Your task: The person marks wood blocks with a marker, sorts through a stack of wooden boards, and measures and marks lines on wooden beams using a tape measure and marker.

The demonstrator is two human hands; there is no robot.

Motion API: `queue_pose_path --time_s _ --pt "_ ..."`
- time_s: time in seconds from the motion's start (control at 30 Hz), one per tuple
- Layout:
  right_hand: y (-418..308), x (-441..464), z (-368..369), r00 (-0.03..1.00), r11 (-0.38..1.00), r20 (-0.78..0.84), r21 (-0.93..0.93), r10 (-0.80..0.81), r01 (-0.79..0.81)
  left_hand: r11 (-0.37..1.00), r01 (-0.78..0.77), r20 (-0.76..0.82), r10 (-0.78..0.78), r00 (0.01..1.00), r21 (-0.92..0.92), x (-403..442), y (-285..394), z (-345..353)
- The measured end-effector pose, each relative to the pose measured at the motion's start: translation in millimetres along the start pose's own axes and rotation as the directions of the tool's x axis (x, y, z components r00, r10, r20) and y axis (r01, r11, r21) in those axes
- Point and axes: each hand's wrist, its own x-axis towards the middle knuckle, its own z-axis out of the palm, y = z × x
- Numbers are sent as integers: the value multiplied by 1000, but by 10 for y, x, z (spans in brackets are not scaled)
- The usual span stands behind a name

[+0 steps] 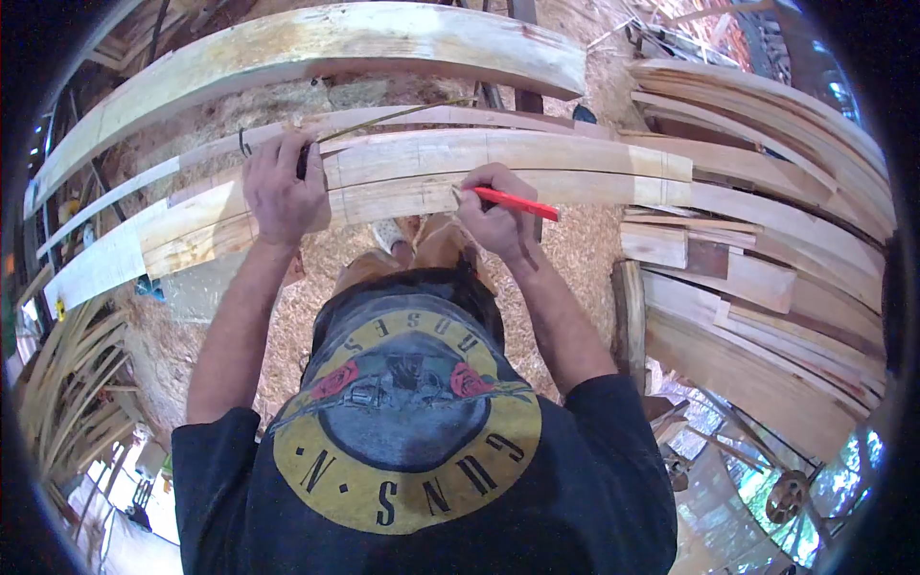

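Note:
A long pale wooden plank (383, 197) lies across in front of me, with a dark lengthwise line and several cross marks on it. My left hand (285, 189) is closed over a dark tape measure, mostly hidden under the fingers, and rests on the wood. From it the narrow yellow tape blade (402, 112) runs up to the right. My right hand (498, 213) grips a red carpenter's pencil (518, 203), its tip at the lower part of the plank near the middle.
Beyond the plank lies a thick curved beam (316, 43). Stacked boards (757, 182) fill the right side, and thin wooden strips (81, 383) stand at the lower left. Wood shavings (575, 287) cover the floor around my feet.

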Motion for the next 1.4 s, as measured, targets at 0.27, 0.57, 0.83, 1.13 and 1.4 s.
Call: queue_pose_path --time_s 0.27,0.57,0.83,1.13,1.4 --pt "93 11 12 993 993 -45 -46 -109 107 1000 8 9 -8 1000 -17 23 62 -62" --pt "36 -2 -23 997 1000 -71 -2 -1 1 1000 -19 -23 19 1000 -14 1 -1 -19" --pt "58 -14 -41 994 996 -91 -72 -55 49 1000 -4 -11 4 1000 -22 12 28 -22" --pt "94 -10 -65 996 997 -57 -53 -61 58 1000 14 0 -14 1000 -4 -5 28 -16" --pt "122 -1 -78 995 997 -74 -29 -71 69 1000 0 -3 0 1000 -10 -11 20 -9"
